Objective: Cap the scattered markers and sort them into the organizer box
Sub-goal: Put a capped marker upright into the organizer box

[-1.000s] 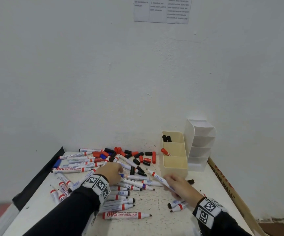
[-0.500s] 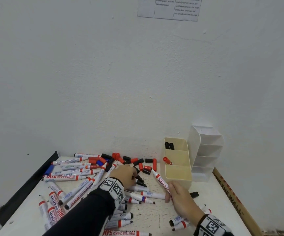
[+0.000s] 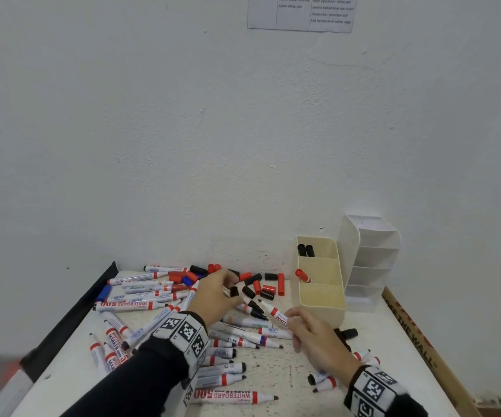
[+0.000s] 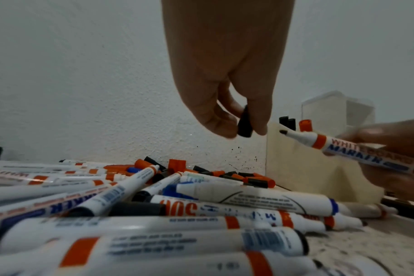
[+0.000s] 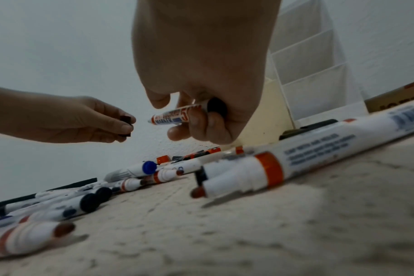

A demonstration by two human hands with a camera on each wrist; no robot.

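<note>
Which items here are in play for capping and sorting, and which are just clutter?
In play: left hand pinching black cap; right hand holding uncapped marker; loose caps; scattered markers; cream organizer box.
Clutter: white tiered organizer; wall notice; cardboard.

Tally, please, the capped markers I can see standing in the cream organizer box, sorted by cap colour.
Black-capped markers: 2, in the back compartment
Red-capped marker: 1, in the middle compartment
Total showing in the cream organizer box: 3
</note>
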